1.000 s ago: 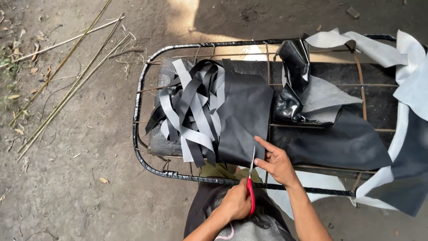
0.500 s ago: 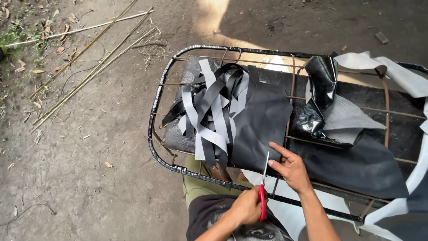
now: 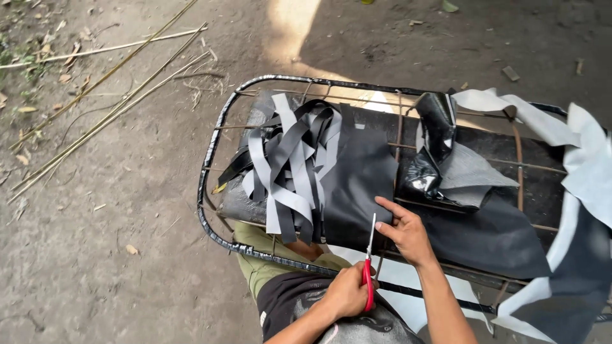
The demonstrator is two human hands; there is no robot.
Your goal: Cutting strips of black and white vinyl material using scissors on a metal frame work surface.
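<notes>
Many cut strips (image 3: pixel 290 172) fringe the black sheet (image 3: pixel 363 178)

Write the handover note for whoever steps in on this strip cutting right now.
Left hand: gripping red-handled scissors, blades pointing up into the near edge of the dark sheet.
Right hand: flat on the sheet just right of the blades, holding it down.
The sheet lies on a metal wire rack.
Done: a pile of cut strips hangs at the rack's left end.
Left: the uncut sheet to the right of the blades; crumpled glossy black material lies further right.
</notes>
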